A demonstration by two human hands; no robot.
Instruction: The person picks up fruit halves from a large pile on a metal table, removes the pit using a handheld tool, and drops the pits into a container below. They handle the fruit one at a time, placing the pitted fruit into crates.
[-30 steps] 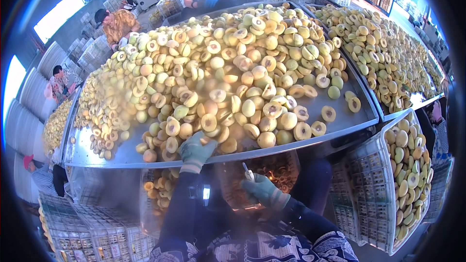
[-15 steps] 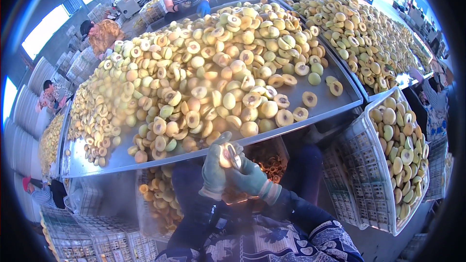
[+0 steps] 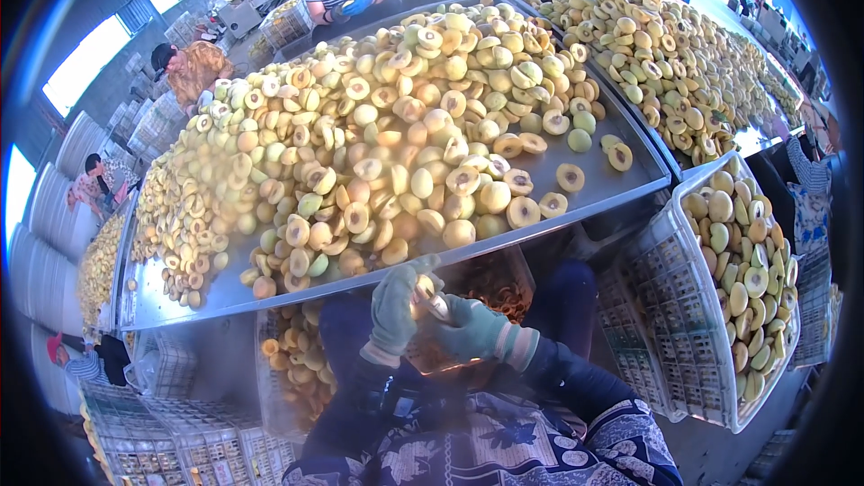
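Left hand (image 3: 396,306) and right hand (image 3: 468,328), both gloved, meet just below the worktop (image 3: 621,193) edge. Left fingers clasp a peach half (image 3: 423,291), cut face toward the right hand. Right fingers are clenched on a small tool (image 3: 438,306), long axis slanting up-left into the fruit. The metal worktop is heaped with peaches (image 3: 396,153). A white crate (image 3: 684,306) of halves stands close right.

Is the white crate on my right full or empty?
Full. The white crate on the right is piled above its rim with yellow-green fruit, mostly whole, some halved with the pit hollow showing.
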